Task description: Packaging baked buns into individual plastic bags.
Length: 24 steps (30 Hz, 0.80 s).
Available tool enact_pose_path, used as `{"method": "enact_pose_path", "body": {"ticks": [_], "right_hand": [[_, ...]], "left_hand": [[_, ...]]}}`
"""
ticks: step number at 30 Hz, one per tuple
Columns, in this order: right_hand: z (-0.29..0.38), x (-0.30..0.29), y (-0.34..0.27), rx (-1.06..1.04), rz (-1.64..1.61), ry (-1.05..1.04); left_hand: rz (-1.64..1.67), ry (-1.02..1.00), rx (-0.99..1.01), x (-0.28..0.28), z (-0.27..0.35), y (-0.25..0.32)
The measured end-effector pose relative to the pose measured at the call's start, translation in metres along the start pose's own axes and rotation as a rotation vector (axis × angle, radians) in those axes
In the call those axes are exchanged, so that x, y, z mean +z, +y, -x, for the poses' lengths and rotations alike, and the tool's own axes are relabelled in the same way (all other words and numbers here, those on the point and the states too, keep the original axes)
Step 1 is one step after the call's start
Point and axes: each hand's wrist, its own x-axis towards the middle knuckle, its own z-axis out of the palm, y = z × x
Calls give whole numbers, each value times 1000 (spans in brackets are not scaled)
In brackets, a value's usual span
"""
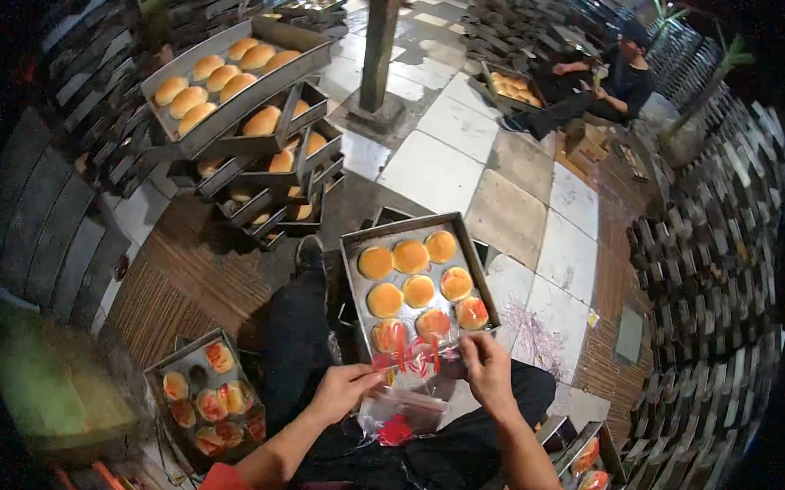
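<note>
Between my two hands stretches a clear plastic bag (417,358) with red print. My left hand (350,391) pinches its left side between thumb and fingers, and my right hand (489,371) grips its right side. Just beyond sits a metal baking tray (358,289) holding several round golden buns (418,291). The buns nearest my hands, such as the one at the right (472,313), appear to be in clear, red-printed wrapping. More clear plastic bags (401,413) lie at my lap, under my hands.
At left rises a crooked stack of metal trays (261,81) with plain buns. Trays of wrapped buns stand low at left (151,382) and right (614,445). A wooden post (378,54) stands ahead. A seated person (626,78) is at far right beside another bun tray (514,100).
</note>
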Motion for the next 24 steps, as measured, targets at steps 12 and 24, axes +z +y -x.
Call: {"method": "enact_pose_path", "body": {"ticks": [12,24], "right_hand": [[-136,180,160,-55,77,-224],[-198,273,255,16,459,-393]], "left_hand": [[588,497,114,-72,-128,48],[1044,391,113,-85,-153,42]]}}
